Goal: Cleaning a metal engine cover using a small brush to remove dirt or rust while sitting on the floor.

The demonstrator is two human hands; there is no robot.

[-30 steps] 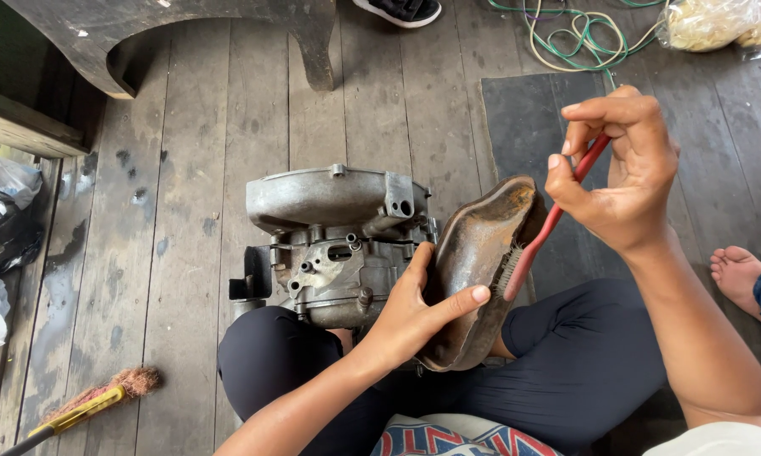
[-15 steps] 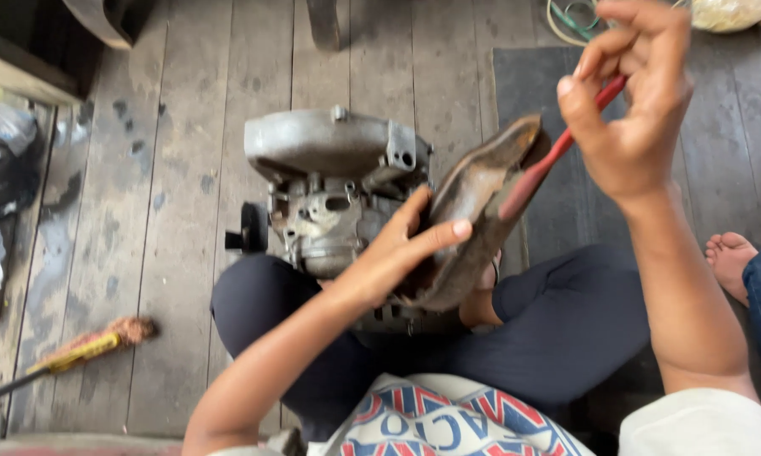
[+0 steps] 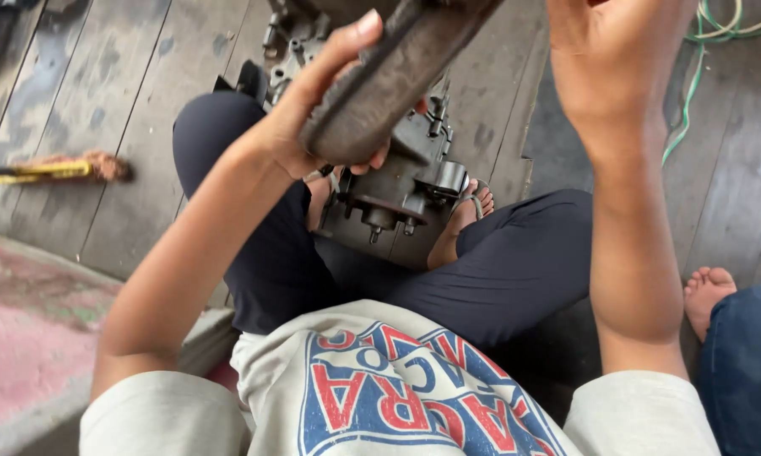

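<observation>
My left hand [image 3: 308, 114] grips a dark, rusty, curved metal cover [image 3: 389, 76] and holds it up near the top of the head view, thumb along its upper edge. Below the cover, a grey small engine [image 3: 397, 190] rests on the wooden floor between my crossed legs in dark trousers. My right hand [image 3: 617, 59] is raised at the top right. Only its palm and wrist show, since the frame edge cuts off the fingers. No tool is visible in it.
A brush with a yellow handle [image 3: 51, 169] lies on the floor planks at the left. Green cord [image 3: 693, 110] trails at the top right. Another person's bare foot [image 3: 709, 291] and jeans-clad leg [image 3: 743, 363] are at the right. A pink mat [image 3: 26, 338] lies at the lower left.
The view has tilted down toward my lap. Both hands have risen to the top of the view with the cover. The red-handled tool in my right hand has passed out of sight.
</observation>
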